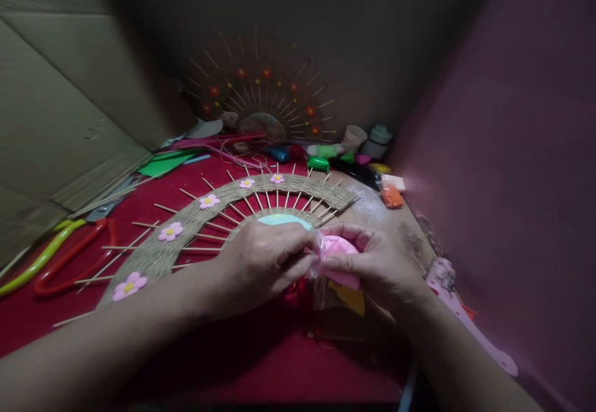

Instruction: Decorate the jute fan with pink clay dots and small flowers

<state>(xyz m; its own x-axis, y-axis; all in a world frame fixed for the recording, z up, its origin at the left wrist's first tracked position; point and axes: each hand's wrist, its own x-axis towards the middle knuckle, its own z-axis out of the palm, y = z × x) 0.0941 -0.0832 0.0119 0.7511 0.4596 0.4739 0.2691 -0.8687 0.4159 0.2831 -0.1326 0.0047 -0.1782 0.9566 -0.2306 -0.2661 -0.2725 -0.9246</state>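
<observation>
Gripping the pink bag (339, 246) near the fan (228, 193), your left hand (272, 249) pinches its neck, your right hand (384, 263) curls closed round it; marks (94, 130) on the cardboard (60, 102) are too faint to read.

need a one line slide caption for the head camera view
Left hand and right hand hold a pink packet near a woven arch trimmed with pink flowers.

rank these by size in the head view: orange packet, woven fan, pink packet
1. Woven fan
2. Pink packet, partly covered
3. Orange packet
Pink is nearer the camera, so true sizes are unsure.
</observation>
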